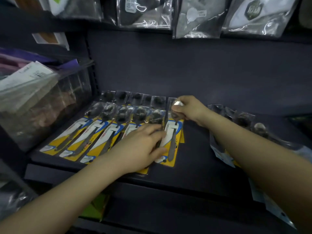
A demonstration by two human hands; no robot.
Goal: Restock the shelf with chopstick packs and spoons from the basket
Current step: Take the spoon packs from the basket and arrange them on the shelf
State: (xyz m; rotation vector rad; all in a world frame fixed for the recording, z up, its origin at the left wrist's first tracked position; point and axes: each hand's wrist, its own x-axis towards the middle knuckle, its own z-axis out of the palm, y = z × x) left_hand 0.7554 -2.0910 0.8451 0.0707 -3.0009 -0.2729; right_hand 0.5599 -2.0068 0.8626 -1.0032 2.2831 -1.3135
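Note:
Several carded spoon packs [94,137], yellow and blue with clear wrap, lie side by side on the dark shelf [194,157]. My right hand [187,109] pinches the bowl end of the rightmost spoon pack [173,137] in that row. My left hand [143,147] lies flat over the lower part of the neighbouring packs, fingers touching the edge of the same pack. More spoon packs [249,124] lie to the right, partly hidden by my right forearm. No basket or chopstick packs are visible.
Clear bags of dark goods [145,12] hang above the shelf. A transparent bin [38,102] with papers and packets stands at the left. Lower shelves with packaged items [276,211] sit below. A dark back panel [194,68] closes the shelf behind.

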